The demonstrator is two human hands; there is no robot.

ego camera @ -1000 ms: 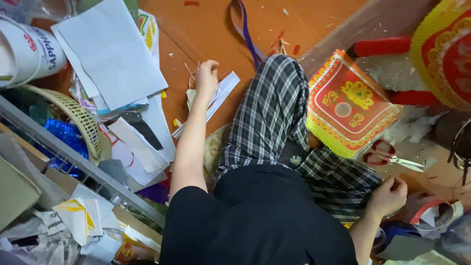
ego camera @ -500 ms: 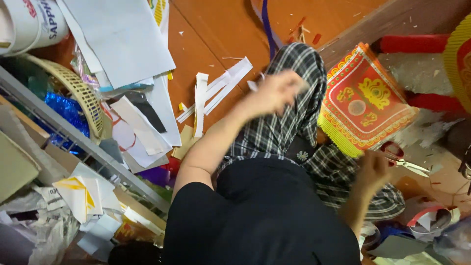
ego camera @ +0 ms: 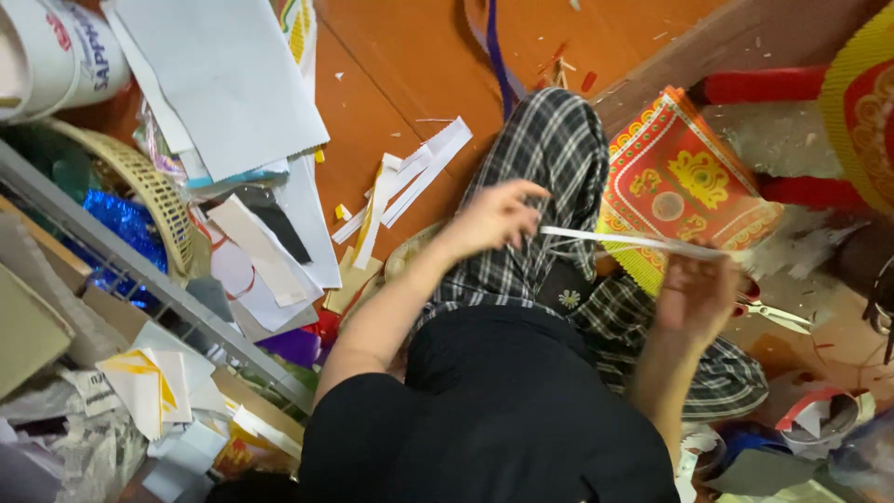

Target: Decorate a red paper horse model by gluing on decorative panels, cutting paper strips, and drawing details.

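My left hand point(ego camera: 494, 216) and my right hand point(ego camera: 694, 289) hold the two ends of a thin white paper strip point(ego camera: 619, 240), stretched level between them above my checked trouser leg point(ego camera: 549, 149). The left hand pinches its left end; the right hand grips its right end. Several more white paper strips point(ego camera: 410, 182) lie on the orange floor to the left. Scissors point(ego camera: 773, 315) lie on the floor just right of my right hand.
A red and gold patterned paper piece point(ego camera: 680, 182) lies right of my knee. White sheets point(ego camera: 223, 79), a woven basket point(ego camera: 154, 191), a white bucket point(ego camera: 51, 56) and a metal rail point(ego camera: 140, 270) crowd the left. Paper scraps and a tape roll point(ego camera: 819, 414) lie lower right.
My left hand came back from the strips on the floor to above my knee. My right hand rose from the floor. Both now hold one white strip between them.
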